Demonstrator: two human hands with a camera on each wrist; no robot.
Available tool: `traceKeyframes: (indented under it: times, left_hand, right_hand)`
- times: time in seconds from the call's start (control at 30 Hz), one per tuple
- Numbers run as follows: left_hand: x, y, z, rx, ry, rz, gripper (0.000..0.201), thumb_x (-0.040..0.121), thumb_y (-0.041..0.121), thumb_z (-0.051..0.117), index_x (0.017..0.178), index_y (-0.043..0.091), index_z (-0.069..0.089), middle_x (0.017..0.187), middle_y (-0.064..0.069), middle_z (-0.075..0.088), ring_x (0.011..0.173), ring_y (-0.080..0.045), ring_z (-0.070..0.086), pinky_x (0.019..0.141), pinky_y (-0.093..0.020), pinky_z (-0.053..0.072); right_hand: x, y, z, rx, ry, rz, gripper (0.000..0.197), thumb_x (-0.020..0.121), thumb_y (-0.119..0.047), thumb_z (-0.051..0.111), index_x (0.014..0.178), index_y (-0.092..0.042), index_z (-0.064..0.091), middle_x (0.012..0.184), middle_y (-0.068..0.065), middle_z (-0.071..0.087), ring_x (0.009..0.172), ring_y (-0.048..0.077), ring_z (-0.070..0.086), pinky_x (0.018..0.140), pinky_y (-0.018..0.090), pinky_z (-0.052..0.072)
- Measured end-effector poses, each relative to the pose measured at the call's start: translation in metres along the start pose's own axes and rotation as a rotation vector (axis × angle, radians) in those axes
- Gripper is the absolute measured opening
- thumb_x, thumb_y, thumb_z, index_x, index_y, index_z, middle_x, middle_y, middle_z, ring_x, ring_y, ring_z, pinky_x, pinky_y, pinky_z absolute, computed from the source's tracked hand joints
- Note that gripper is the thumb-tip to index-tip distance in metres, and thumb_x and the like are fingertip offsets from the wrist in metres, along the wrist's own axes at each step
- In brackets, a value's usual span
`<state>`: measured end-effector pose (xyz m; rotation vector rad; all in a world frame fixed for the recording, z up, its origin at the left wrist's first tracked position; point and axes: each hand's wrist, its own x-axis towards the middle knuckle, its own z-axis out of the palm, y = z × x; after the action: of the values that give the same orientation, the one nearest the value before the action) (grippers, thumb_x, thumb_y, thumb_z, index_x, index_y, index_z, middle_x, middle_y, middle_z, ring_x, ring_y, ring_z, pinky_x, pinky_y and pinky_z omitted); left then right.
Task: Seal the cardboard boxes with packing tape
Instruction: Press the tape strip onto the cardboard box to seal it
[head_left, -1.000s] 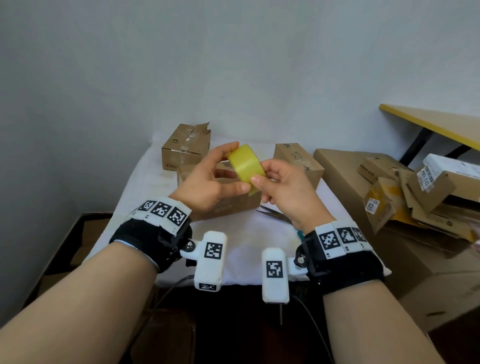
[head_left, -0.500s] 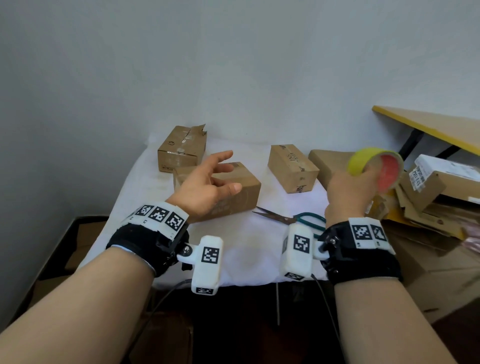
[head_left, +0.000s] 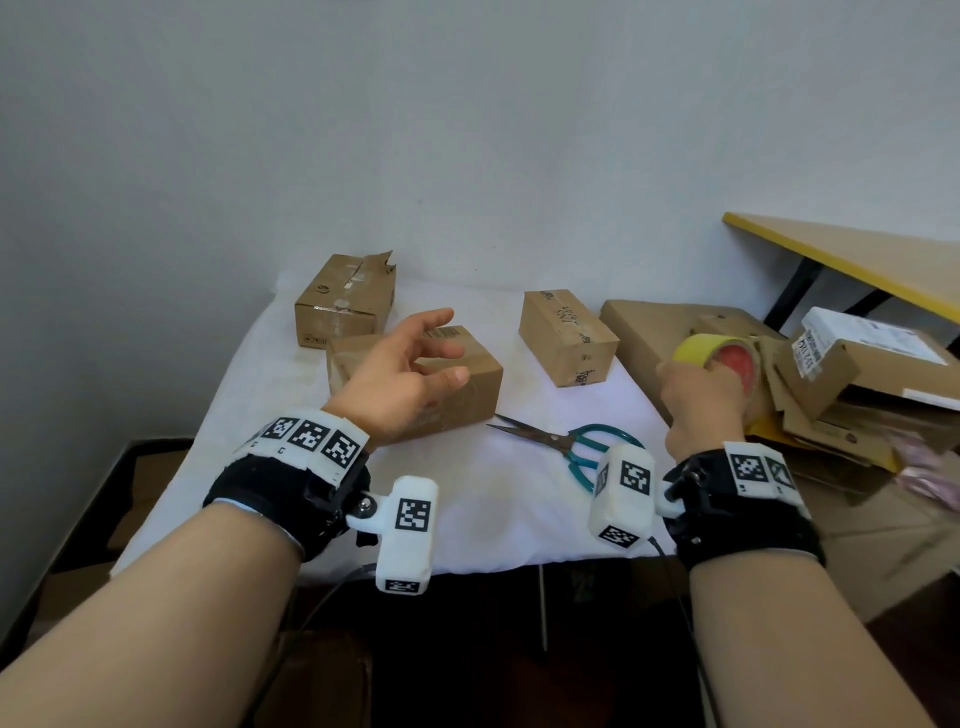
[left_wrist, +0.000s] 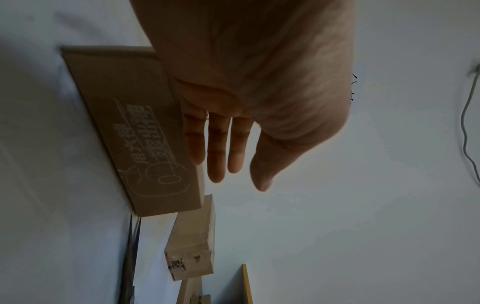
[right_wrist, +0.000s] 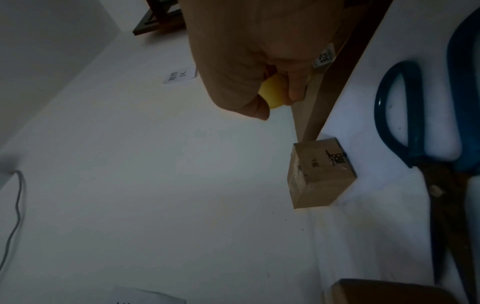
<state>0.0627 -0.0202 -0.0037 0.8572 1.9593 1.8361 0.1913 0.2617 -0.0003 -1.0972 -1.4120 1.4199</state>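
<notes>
Head view: my right hand (head_left: 698, 400) grips the tape roll (head_left: 714, 358) off the right edge of the worktop (head_left: 519, 493), over the cardboard pile (head_left: 831, 395). Its fingers are hidden behind the roll and the back of the hand; the roll's lower half is covered too. The roll stands on edge, its red core facing right and toward me. My left hand (head_left: 400, 379) hovers loose and empty above the near box (head_left: 467, 384), hiding that box's top seam. The near box's long axis runs left to right. The far-left box (head_left: 343, 301) has a torn flap standing up; the right box (head_left: 566, 335) runs lengthwise away from me. Scissors (head_left: 561, 441) lie flat, tips pointing left, handles partly behind my wrist camera.

Left wrist view: dim. Straight fingers (left_wrist: 215, 148) hang beside the near box (left_wrist: 145, 131); its print is illegible.

Right wrist view: dim. Only a yellow sliver of the roll (right_wrist: 272, 94) shows inside the closed grip. The scissors' (right_wrist: 426, 144) blades are cut off.
</notes>
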Motion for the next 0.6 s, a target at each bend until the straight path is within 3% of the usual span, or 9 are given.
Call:
traceKeyframes:
  times: [0.07, 0.17, 0.3, 0.33, 0.43, 0.53, 0.6]
  left_hand:
    - [0.0, -0.001, 0.002, 0.002, 0.004, -0.001, 0.065, 0.091, 0.007, 0.07, 0.146, 0.029, 0.043, 0.124, -0.001, 0.064, 0.097, -0.026, 0.069, 0.078, -0.037, 0.055]
    - [-0.001, -0.001, 0.003, 0.008, 0.003, -0.004, 0.064, 0.09, 0.007, 0.07, 0.145, 0.029, 0.044, 0.122, -0.002, 0.064, 0.103, -0.034, 0.067, 0.086, -0.045, 0.055]
    - [-0.001, 0.0, 0.002, -0.002, 0.007, -0.005, 0.062, 0.09, 0.005, 0.069, 0.144, 0.026, 0.046, 0.121, -0.005, 0.065, 0.097, -0.027, 0.069, 0.087, -0.045, 0.055]
    - [-0.001, 0.0, 0.001, -0.001, 0.006, -0.007, 0.061, 0.091, 0.005, 0.069, 0.144, 0.026, 0.046, 0.121, -0.005, 0.065, 0.096, -0.025, 0.069, 0.084, -0.042, 0.056]
    - [-0.001, 0.0, 0.001, -0.008, 0.005, -0.012, 0.06, 0.091, 0.005, 0.069, 0.143, 0.026, 0.047, 0.12, -0.005, 0.066, 0.097, -0.027, 0.068, 0.079, -0.035, 0.055]
    - [-0.001, -0.001, 0.001, -0.004, -0.003, -0.009, 0.058, 0.091, 0.006, 0.069, 0.141, 0.026, 0.048, 0.118, -0.005, 0.067, 0.093, -0.024, 0.068, 0.077, -0.032, 0.054]
    - [0.0, 0.0, 0.001, -0.004, -0.005, -0.007, 0.056, 0.091, 0.005, 0.069, 0.139, 0.026, 0.05, 0.118, -0.004, 0.067, 0.09, -0.02, 0.069, 0.075, -0.03, 0.053]
  right_hand:
    - [0.004, 0.004, -0.001, -0.055, -0.028, 0.01, 0.046, 0.085, -0.008, 0.065, 0.129, 0.006, 0.058, 0.107, 0.023, 0.064, 0.08, 0.023, 0.056, 0.08, 0.037, 0.047]
    - [0.003, 0.008, -0.004, -0.114, -0.014, 0.053, 0.057, 0.078, -0.016, 0.067, 0.131, 0.002, 0.057, 0.107, 0.016, 0.062, 0.091, 0.025, 0.057, 0.083, 0.042, 0.052]
    - [0.008, 0.011, -0.001, -0.12, -0.052, 0.096, 0.071, 0.072, -0.026, 0.072, 0.138, -0.007, 0.055, 0.115, 0.009, 0.061, 0.101, 0.026, 0.058, 0.08, 0.035, 0.049]
    - [0.008, 0.009, -0.002, -0.13, -0.038, 0.102, 0.066, 0.077, -0.023, 0.071, 0.138, -0.003, 0.054, 0.115, 0.01, 0.06, 0.1, 0.026, 0.057, 0.08, 0.035, 0.05]
    - [0.008, 0.006, -0.011, -0.196, 0.047, 0.134, 0.054, 0.09, -0.017, 0.064, 0.137, 0.006, 0.048, 0.128, 0.017, 0.057, 0.116, 0.032, 0.057, 0.101, 0.044, 0.05]
    - [0.003, 0.004, -0.009, -0.146, -0.096, 0.052, 0.04, 0.09, -0.003, 0.061, 0.128, 0.007, 0.057, 0.131, 0.029, 0.061, 0.099, 0.031, 0.063, 0.102, 0.05, 0.05]
    - [-0.008, 0.001, -0.003, -0.107, -0.197, 0.033, 0.031, 0.091, 0.001, 0.06, 0.122, -0.001, 0.063, 0.126, 0.027, 0.065, 0.093, 0.026, 0.067, 0.101, 0.048, 0.051]
